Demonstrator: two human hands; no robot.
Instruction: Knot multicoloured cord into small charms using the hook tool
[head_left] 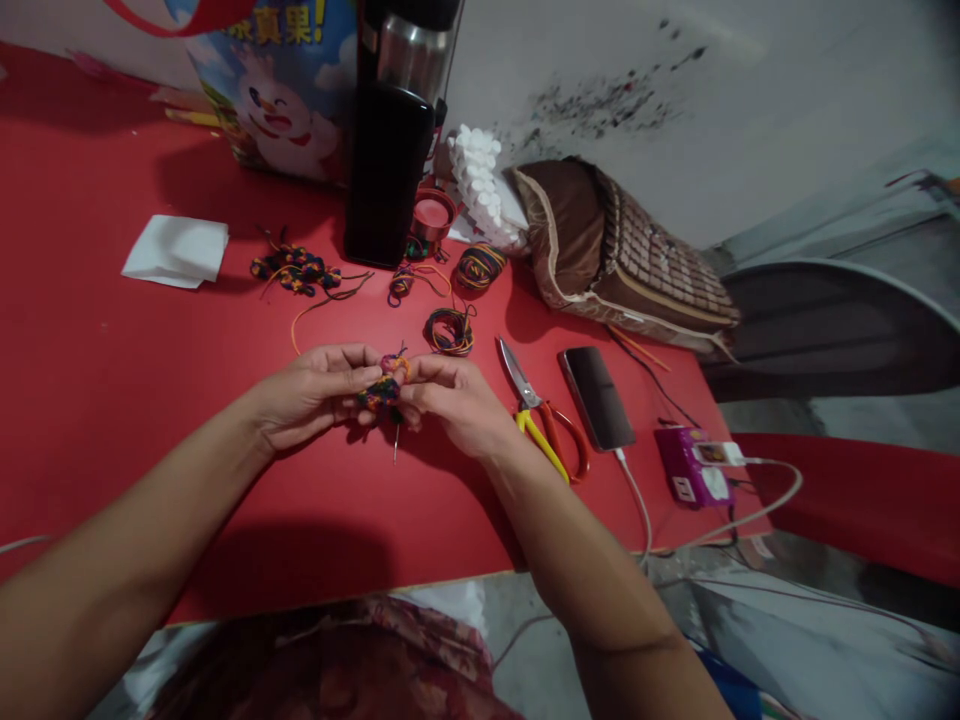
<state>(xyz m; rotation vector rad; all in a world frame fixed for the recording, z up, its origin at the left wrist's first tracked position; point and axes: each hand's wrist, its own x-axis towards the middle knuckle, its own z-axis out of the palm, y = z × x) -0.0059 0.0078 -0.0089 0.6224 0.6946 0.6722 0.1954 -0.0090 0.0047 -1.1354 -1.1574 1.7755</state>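
Floral cloth (337,660) on the lap is the closest thing, then both bare forearms run up onto the red worktop (112,400). Left hand (307,395) and right hand (457,400) meet in the middle, and the braid (386,385) sits right between them, off the worktop, pinched from both sides with the fingers (352,356) closed tight on it. Neither hand is really nearer, it's touching both. Its long axis tilts from low-left by the left thumb to up-right by the right fingertips. It's a stubby knotted lump of red, yellow, blue and dark cord, and a thin pin (395,445) hangs down from under it. Just right of the right hand are scissors (544,420), then a phone (598,397). Further back there's a cord coil (448,331), more knotted bits (296,270), a tissue (176,250) and a black flask (390,160).
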